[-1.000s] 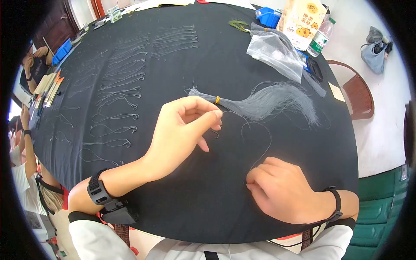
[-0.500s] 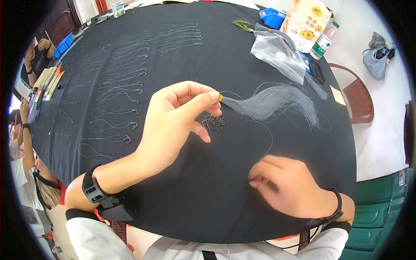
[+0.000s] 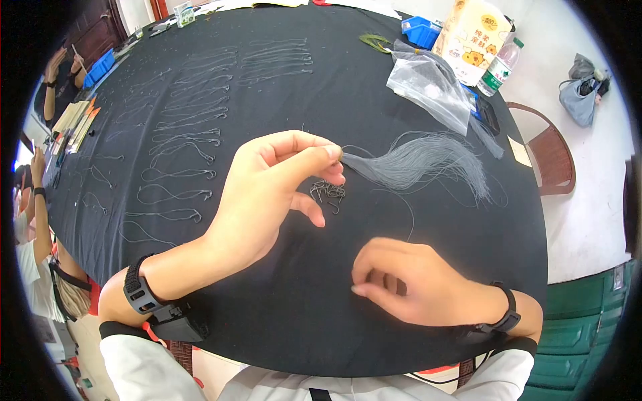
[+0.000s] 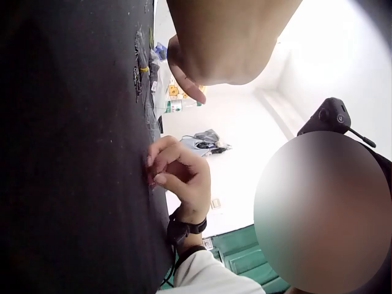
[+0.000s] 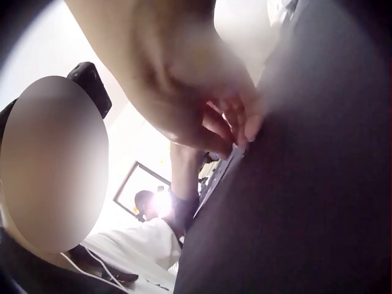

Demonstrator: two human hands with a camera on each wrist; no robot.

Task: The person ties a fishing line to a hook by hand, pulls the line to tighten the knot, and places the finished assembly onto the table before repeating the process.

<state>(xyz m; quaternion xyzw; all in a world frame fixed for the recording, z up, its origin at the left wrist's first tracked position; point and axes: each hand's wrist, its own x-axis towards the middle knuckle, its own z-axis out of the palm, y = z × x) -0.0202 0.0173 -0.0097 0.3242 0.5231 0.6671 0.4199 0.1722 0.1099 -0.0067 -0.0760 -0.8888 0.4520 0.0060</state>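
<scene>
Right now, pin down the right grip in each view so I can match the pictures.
Head: right grip, right of centre, low.
Left wrist: right grip, just left of centre, below the middle.
Right wrist: right grip, large, upper middle.
Shared landmark: black tablecloth, spanning the head view's middle, the left wrist's left side, the right wrist's right.

The left grip [image 3: 264, 184] pinches the grey strand bundle [image 3: 428, 164].
</scene>
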